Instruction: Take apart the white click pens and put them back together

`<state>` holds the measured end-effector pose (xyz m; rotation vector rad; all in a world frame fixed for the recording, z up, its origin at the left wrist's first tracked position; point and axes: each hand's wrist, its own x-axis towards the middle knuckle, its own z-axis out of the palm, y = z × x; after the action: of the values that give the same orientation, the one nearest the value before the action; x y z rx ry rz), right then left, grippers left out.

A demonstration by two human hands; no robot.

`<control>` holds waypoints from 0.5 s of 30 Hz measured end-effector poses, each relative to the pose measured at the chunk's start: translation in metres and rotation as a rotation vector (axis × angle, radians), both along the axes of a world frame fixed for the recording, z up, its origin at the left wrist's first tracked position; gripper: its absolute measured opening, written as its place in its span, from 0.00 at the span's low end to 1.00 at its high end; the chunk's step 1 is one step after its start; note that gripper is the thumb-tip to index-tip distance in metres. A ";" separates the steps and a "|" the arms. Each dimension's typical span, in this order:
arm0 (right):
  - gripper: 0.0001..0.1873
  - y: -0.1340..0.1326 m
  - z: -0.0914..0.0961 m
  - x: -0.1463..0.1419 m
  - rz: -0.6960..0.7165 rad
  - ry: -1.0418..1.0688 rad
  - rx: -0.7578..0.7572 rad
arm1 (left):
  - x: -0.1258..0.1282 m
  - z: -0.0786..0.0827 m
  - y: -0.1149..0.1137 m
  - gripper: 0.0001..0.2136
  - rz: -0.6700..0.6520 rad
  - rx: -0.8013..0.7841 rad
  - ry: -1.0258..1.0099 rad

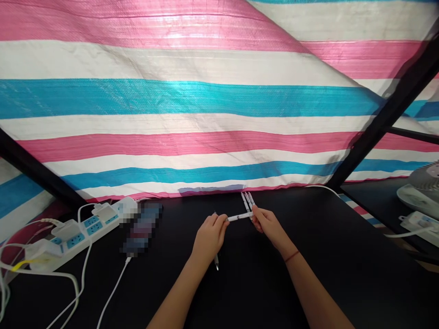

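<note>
A slim white pen (239,216) is stretched level between my two hands above the black table. My left hand (211,232) pinches its left end, and my right hand (269,224) pinches the right end, with a thin red band round that wrist. Just beyond my right fingers, several white pens (246,201) lie side by side near the table's back edge, their near ends partly hidden. Beneath my left hand lies another pen (216,262); its tip shows below the hand, and the middle is covered.
On the left, a white power strip (99,226) with chargers and tangled cables rests on the black table (329,269). A phone (142,228) lies beside it on a white cable. Striped sheeting hangs behind. A fan (425,183) and another power strip (423,226) are at right.
</note>
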<state>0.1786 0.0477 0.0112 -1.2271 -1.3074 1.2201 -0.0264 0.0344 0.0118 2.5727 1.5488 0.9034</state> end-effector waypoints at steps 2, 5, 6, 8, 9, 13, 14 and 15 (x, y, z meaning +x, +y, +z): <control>0.25 0.001 -0.002 0.001 0.019 0.026 -0.002 | -0.002 0.000 0.001 0.12 0.013 0.013 0.062; 0.23 -0.001 0.001 0.005 0.068 0.027 0.003 | -0.004 0.001 0.001 0.12 0.005 0.012 0.124; 0.23 -0.001 0.002 0.006 0.077 0.006 0.019 | -0.004 0.002 0.001 0.12 0.000 0.002 0.128; 0.20 -0.002 0.005 0.008 0.088 -0.059 0.077 | -0.004 0.002 0.000 0.13 -0.008 -0.030 0.118; 0.18 -0.002 0.006 0.008 0.087 -0.084 0.112 | -0.004 0.003 0.000 0.13 -0.006 -0.052 0.108; 0.18 -0.001 0.004 0.005 0.052 -0.084 0.144 | -0.003 0.004 0.000 0.14 0.007 -0.127 0.027; 0.18 -0.001 0.003 0.005 0.041 -0.077 0.127 | -0.003 0.004 0.000 0.14 0.007 -0.130 -0.001; 0.18 0.000 0.002 0.005 0.028 -0.084 0.115 | -0.003 0.004 0.000 0.14 0.006 -0.131 -0.025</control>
<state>0.1832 0.0479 0.0130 -1.1923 -1.4410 1.1073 -0.0293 0.0343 0.0160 2.4593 1.5537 0.8028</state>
